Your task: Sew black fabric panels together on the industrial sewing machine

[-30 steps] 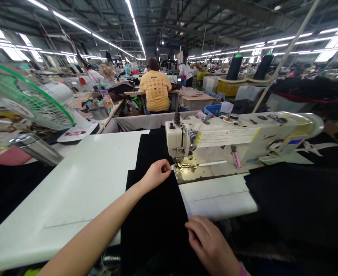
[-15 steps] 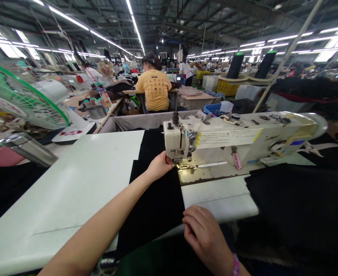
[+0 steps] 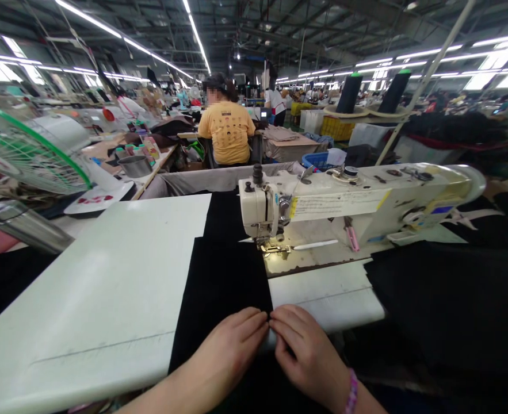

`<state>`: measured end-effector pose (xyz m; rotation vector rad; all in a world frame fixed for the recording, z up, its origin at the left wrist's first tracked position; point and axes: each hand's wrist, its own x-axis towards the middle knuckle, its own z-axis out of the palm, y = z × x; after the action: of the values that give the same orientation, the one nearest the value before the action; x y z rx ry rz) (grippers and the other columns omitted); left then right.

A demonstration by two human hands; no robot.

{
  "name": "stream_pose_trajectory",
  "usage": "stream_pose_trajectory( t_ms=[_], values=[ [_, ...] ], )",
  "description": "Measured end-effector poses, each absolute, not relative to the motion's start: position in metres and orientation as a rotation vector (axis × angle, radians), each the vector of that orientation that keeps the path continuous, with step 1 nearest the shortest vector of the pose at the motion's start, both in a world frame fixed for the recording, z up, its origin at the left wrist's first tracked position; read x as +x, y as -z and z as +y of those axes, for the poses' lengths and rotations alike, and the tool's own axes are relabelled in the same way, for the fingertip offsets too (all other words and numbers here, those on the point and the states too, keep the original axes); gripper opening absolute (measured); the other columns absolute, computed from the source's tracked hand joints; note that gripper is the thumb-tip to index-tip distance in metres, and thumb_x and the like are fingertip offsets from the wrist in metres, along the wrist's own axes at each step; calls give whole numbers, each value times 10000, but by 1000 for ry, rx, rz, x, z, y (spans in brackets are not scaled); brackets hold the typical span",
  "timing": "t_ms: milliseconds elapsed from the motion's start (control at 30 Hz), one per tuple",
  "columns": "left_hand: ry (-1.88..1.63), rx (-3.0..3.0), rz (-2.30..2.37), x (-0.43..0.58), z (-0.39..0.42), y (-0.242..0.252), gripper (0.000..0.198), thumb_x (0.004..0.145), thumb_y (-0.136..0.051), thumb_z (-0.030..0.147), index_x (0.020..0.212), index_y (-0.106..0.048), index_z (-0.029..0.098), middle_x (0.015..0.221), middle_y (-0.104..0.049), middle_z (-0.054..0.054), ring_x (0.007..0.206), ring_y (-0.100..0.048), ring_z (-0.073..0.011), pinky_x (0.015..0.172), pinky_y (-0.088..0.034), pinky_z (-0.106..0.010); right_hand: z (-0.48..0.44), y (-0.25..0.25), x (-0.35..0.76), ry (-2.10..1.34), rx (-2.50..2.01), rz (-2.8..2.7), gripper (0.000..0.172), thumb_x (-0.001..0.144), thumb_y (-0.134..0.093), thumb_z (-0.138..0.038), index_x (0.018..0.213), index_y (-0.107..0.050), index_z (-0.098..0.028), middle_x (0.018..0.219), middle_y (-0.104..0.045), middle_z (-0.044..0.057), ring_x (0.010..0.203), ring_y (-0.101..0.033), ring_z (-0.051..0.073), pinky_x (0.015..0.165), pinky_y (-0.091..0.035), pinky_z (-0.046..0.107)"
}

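Note:
A long strip of black fabric [image 3: 223,270] lies on the white sewing table [image 3: 107,287], running under the presser foot of a cream sewing machine [image 3: 344,204]. My left hand [image 3: 232,345] and my right hand [image 3: 305,353] rest side by side on the fabric's near right edge at the table's front. Their fingertips meet and pinch that edge. Both hands are closed on the cloth.
A heap of black fabric [image 3: 443,310] lies right of the machine. A green-rimmed fan [image 3: 25,149] and a metal cylinder [image 3: 20,227] stand at the left. A person in a yellow shirt [image 3: 226,133] sits ahead. Thread cones [image 3: 349,92] stand behind the machine.
My left hand has come back from beside the presser foot to the front edge, meeting my right hand. The fabric has fed further under the foot.

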<state>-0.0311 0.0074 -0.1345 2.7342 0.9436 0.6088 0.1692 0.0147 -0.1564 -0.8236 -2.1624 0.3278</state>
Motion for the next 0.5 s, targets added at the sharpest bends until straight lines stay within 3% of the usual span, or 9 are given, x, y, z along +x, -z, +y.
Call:
stream_pose_trajectory(
  t_ms=[100,200,267,333,500],
  values=[
    [-608,2792,926,-37,29,136,351,923,-453,92,1224,-620,162,1173,-706,-129,1092,-653,-255,942,-584,-402,29,149,186,-249,-985,-2086,310,849,-466,-52,1051,-635,-215,1003,-707,90,946,-663,247,860,-562,432],
    [-610,2814,930,-39,51,130,310,962,-418,110,1146,-663,160,1131,-722,-126,1057,-669,-240,910,-596,-383,44,137,242,-13,-1406,-1872,185,915,-480,-223,1040,-614,-201,982,-677,109,844,-650,251,805,-542,437],
    [-619,2833,933,-40,62,126,281,973,-424,128,1085,-681,142,1088,-729,-125,1023,-674,-236,873,-605,-369,50,132,292,46,-1774,-1776,240,884,-491,-343,1018,-606,-181,960,-643,119,711,-613,242,692,-526,424],
    [-639,2851,934,-41,72,124,264,972,-435,141,1031,-692,136,1042,-731,-122,982,-676,-231,831,-608,-361,54,133,336,84,-1990,-1752,291,792,-513,-398,945,-610,-170,919,-624,126,715,-618,270,681,-508,438],
    [-649,2823,932,-48,100,126,272,963,-431,132,1000,-701,148,1031,-718,-117,986,-660,-221,846,-585,-359,57,144,369,-49,-2086,-1899,159,725,-450,-372,666,-522,-244,750,-573,58,603,-583,221,622,-452,383]
  ],
)
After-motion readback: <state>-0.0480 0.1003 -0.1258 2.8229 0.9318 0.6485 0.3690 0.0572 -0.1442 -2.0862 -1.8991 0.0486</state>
